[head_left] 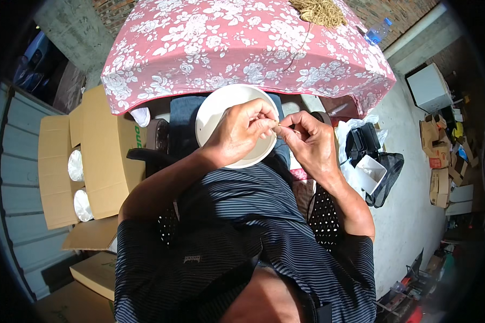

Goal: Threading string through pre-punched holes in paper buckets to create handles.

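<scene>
**A:** What do our fingers hold?

**B:** A tiny tan piece (277,126), beside the bowl's (213,116) right rim. Our left hand (240,128) pinches it between thumb and forefinger, and our right hand (313,146) closes its fingertips on it from the other side. It is too small for us to tell its material.

**A:** And the bowl's shape?

**B:** Round, white and smooth, with a thin lip. It sits at our lap, over blue trousers (184,119), its far rim just beside the table's (161,32) near edge, where the pink cloth (221,70) hangs with its pale flowers.

**A:** What lies up there?

**B:** A matted tangle (320,12) of yellowish-brown strands, toward the far right corner; one thin strand trails toward the near edge. A clear bottle (379,32) with a blue cap is at the right edge. Left of the tangle, the cloth stretches wide.

**A:** And room for our arms?

**B:** On our left, a stiff carton (106,151) with spread flaps comes near the elbow. On our right, a crinkled white bag (343,134) and a square tub (370,175) are near the forearm; past them runs smooth concrete floor (399,237).
</scene>
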Demonstrator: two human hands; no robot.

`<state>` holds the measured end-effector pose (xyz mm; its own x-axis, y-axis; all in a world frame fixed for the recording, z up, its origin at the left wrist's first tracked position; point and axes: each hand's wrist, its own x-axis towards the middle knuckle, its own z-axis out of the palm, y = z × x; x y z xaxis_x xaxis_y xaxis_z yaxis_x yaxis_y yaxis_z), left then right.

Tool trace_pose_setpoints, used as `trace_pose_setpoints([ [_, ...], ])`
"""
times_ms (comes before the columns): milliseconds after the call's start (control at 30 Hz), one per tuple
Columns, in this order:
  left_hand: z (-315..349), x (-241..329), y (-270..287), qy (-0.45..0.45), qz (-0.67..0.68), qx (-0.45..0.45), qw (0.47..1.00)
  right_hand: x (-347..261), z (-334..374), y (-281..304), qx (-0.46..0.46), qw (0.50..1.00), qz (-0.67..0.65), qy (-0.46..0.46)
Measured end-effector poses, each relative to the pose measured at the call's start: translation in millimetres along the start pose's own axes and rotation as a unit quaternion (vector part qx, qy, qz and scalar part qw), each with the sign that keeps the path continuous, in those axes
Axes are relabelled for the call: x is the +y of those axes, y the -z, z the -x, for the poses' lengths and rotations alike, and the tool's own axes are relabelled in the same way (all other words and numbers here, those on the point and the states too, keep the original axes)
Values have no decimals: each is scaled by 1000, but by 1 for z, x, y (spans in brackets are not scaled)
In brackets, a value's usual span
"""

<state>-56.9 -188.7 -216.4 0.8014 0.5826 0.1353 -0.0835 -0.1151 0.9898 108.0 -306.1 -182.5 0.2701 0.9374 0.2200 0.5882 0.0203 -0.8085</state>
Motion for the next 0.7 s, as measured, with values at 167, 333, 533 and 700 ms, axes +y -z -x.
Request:
trace_pose_setpoints([
  [167, -1, 0, -3, 14, 14, 15, 1000, 2, -1, -2, -35, 996, -72, -50],
  [333, 0, -2, -7, 11, 34, 36, 999, 9, 1, -4, -55, 990, -114, -65],
  [533, 1, 0, -2, 8, 84, 45, 995, 13, 2, -3, -76, 985, -147, -48],
  [700, 2, 2, 5, 52, 53, -14, 997, 14, 1, -3, -75, 986, -143, -46],
])
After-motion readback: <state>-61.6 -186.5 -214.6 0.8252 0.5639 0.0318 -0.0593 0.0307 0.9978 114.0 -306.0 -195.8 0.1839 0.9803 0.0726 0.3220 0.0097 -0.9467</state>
